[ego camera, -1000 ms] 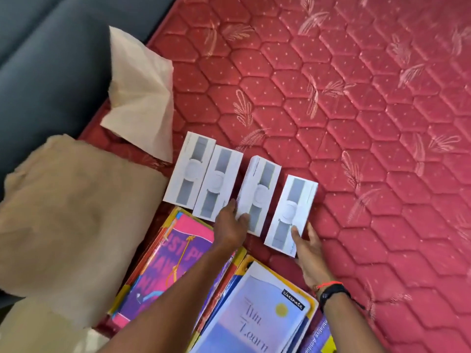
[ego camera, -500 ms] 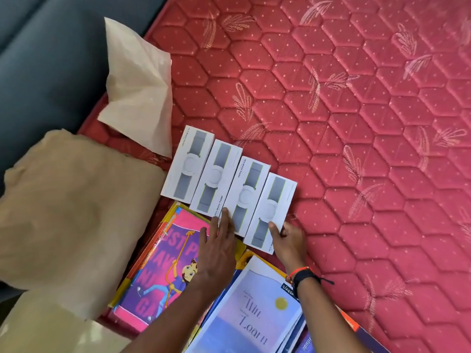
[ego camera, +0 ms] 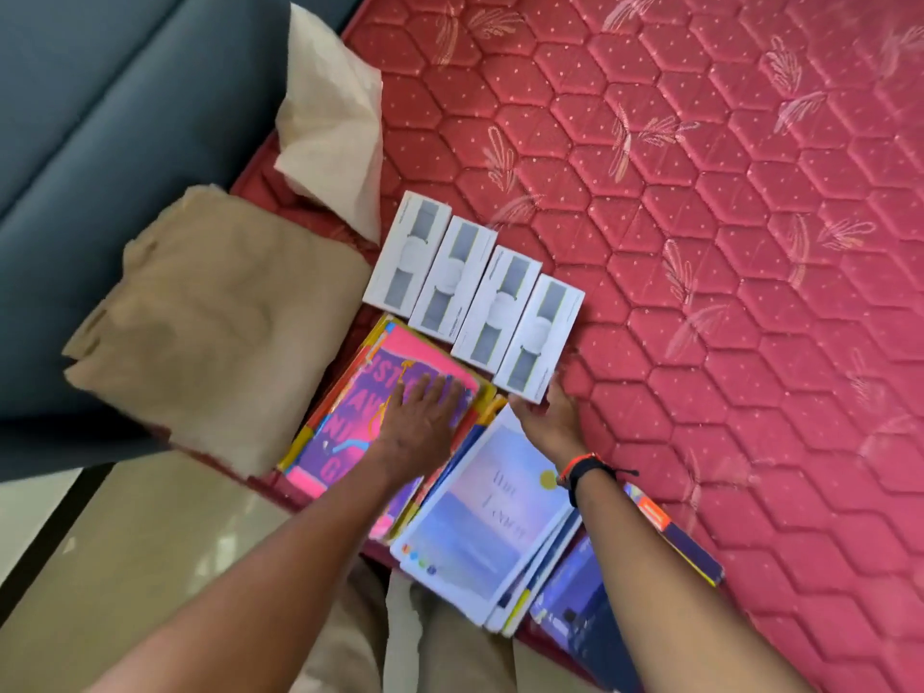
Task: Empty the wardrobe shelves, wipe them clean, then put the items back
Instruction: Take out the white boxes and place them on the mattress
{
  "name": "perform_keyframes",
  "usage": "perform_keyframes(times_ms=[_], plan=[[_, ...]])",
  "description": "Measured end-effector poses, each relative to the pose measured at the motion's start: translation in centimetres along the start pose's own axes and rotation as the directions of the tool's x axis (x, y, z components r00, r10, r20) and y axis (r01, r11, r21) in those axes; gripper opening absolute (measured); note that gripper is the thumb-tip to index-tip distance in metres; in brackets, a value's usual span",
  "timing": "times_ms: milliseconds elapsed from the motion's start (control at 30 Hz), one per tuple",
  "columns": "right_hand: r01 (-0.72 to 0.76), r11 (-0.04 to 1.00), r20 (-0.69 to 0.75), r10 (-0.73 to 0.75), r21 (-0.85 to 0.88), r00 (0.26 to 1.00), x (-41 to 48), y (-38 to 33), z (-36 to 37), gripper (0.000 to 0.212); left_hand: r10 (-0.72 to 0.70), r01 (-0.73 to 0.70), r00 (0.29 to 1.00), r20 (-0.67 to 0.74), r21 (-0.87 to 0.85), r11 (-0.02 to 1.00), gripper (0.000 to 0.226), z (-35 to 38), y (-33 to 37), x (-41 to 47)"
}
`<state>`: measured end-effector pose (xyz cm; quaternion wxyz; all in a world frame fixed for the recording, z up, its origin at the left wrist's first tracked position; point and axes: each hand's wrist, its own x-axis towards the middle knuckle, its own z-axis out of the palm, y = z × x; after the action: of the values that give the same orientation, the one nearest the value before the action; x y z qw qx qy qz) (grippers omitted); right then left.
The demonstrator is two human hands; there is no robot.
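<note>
Several white watch boxes [ego camera: 475,295] lie side by side in a slanted row on the red quilted mattress [ego camera: 700,242]. My left hand [ego camera: 425,422] rests flat, fingers spread, on a pink and purple book [ego camera: 345,442] that tops a stack at the mattress edge. My right hand [ego camera: 550,422] lies open against the near end of the rightmost box [ego camera: 537,337], just above a pale blue notebook [ego camera: 480,517] on a second stack. A black and orange band circles my right wrist.
A folded tan cloth [ego camera: 210,322] lies left of the books, and a cream paper bag [ego camera: 330,127] stands behind it. A grey-blue sofa [ego camera: 100,117] runs along the left. More books [ego camera: 675,537] lie under my right forearm. Pale floor shows at the bottom left.
The boxes were pushed together into a tight row. My left hand has slid off the boxes back onto the pink book. My right hand stays at the last box's end.
</note>
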<state>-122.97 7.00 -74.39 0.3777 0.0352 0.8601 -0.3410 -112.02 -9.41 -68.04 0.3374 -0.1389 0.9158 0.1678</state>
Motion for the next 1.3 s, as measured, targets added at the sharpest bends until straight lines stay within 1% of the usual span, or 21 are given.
perform_keyframes(times_ms=[67, 167, 267, 333, 433, 567, 667, 767, 833, 867, 967, 1000, 1067, 1200, 1300], plan=[[0.003, 0.998, 0.036, 0.000, -0.060, 0.999, -3.6, -1.6, -0.2, 0.088, -0.008, 0.008, 1.000, 0.010, 0.005, 1.000, 0.063, 0.0, -0.3, -2.9], [0.004, 0.987, 0.095, 0.011, -0.164, 0.995, -8.5, -2.5, -0.1, 0.087, -0.027, 0.027, 1.000, -0.002, 0.024, 0.999, 0.062, 0.8, -0.5, -8.2], [0.024, 0.963, 0.158, 0.019, -0.270, 0.987, -14.4, -2.5, 0.7, 0.086, -0.085, 0.086, 0.995, 0.046, -0.019, 0.996, 0.065, 2.9, -0.2, -15.1], [0.052, 0.949, 0.213, 0.016, -0.312, 0.977, -17.3, -3.1, 1.7, 0.083, -0.134, 0.136, 0.990, 0.043, -0.047, 0.990, 0.063, 3.9, -0.4, -18.2], [0.154, 0.924, 0.321, -0.036, -0.349, 0.946, -21.5, -4.8, 4.0, 0.081, -0.228, 0.232, 0.973, 0.041, -0.170, 0.958, 0.061, 4.8, -1.1, -23.1], [0.315, 0.839, 0.448, -0.097, -0.444, 0.889, -26.7, -5.3, 7.1, 0.075, -0.376, 0.372, 0.925, 0.047, -0.310, 0.875, 0.064, 7.0, -2.2, -30.4], [0.430, 0.744, 0.533, -0.118, -0.512, 0.838, -29.8, -5.4, 9.8, 0.074, -0.499, 0.474, 0.864, 0.067, -0.442, 0.762, 0.063, 9.6, -3.6, -35.3], [0.580, 0.611, 0.645, -0.144, -0.539, 0.750, -33.1, -6.6, 13.7, 0.074, -0.612, 0.553, 0.786, 0.093, -0.549, 0.627, 0.063, 12.7, -5.5, -40.1], [0.644, 0.534, 0.727, -0.076, -0.548, 0.682, -34.9, -7.0, 15.8, 0.073, -0.654, 0.589, 0.745, 0.133, -0.590, 0.552, 0.059, 14.6, -6.2, -42.8], [0.694, 0.478, 0.775, -0.041, -0.539, 0.631, -36.7, -7.3, 17.5, 0.073, -0.692, 0.618, 0.706, 0.153, -0.611, 0.495, 0.057, 16.0, -6.6, -44.9], [0.774, 0.341, 0.827, 0.020, -0.534, 0.562, -40.6, -7.7, 22.1, 0.079, -0.770, 0.668, 0.608, 0.194, -0.649, 0.364, 0.057, 19.7, -6.9, -50.2], [0.799, 0.301, 0.843, 0.030, -0.521, 0.538, -42.1, -8.1, 23.4, 0.080, -0.790, 0.675, 0.578, 0.205, -0.664, 0.322, 0.058, 20.9, -7.0, -51.7], [0.869, 0.196, 0.890, 0.053, -0.455, 0.454, -46.8, -8.2, 26.7, 0.080, -0.830, 0.682, 0.502, 0.244, -0.702, 0.207, 0.059, 24.2, -7.0, -55.4], [0.953, 0.010, 0.950, 0.085, -0.302, 0.300, -55.6, -7.2, 32.8, 0.078, -0.884, 0.634, 0.364, 0.294, -0.773, 0.004, 0.057, 29.7, -7.1, -62.4], [0.981, -0.069, 0.976, 0.110, -0.182, 0.189, -62.3, -5.5, 37.4, 0.078, -0.920, 0.600, 0.256, 0.296, -0.795, -0.089, 0.060, 33.7, -7.3, -67.8]])
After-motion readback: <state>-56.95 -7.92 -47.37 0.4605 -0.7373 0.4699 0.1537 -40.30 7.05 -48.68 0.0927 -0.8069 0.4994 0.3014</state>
